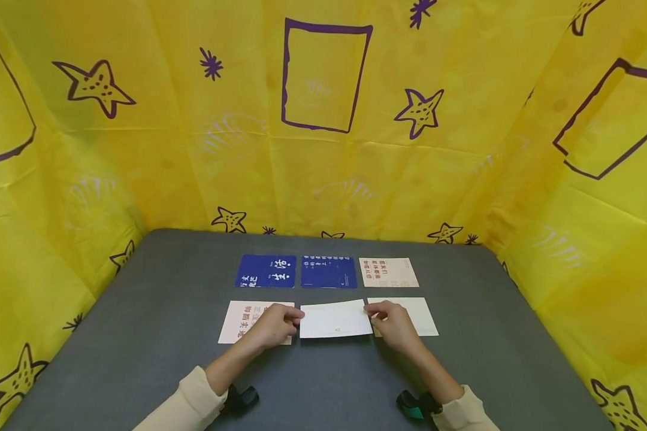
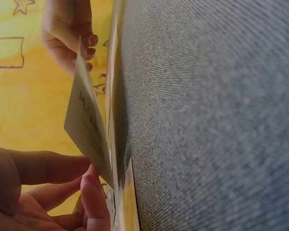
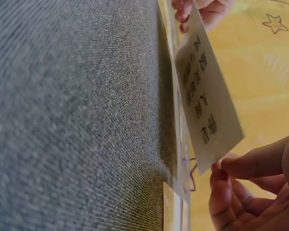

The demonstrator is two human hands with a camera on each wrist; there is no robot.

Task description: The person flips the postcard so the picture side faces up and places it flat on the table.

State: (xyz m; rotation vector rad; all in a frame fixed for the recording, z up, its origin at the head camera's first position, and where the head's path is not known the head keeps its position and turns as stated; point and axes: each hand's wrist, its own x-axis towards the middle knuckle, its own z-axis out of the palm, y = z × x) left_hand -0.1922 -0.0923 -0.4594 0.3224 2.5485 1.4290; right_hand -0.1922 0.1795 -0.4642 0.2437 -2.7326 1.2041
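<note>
A white card (image 1: pixel 336 319) is held up over the near middle of the table, pinched at its left edge by my left hand (image 1: pixel 272 326) and at its right edge by my right hand (image 1: pixel 396 326). Dark printed characters show on the underside of this card (image 3: pixel 200 91) in the right wrist view. In the left wrist view the card (image 2: pixel 86 120) tilts above the table surface. Under my left hand lies a pale card with red characters (image 1: pixel 234 323). My right hand overlaps another pale card (image 1: pixel 420 314).
Behind, in a row, lie a blue card with white characters (image 1: pixel 265 271), a second blue card (image 1: pixel 329 275) and a cream card with red characters (image 1: pixel 389 272). The grey table (image 1: pixel 156 335) meets yellow patterned cloth (image 1: pixel 334 161) at the back and sides.
</note>
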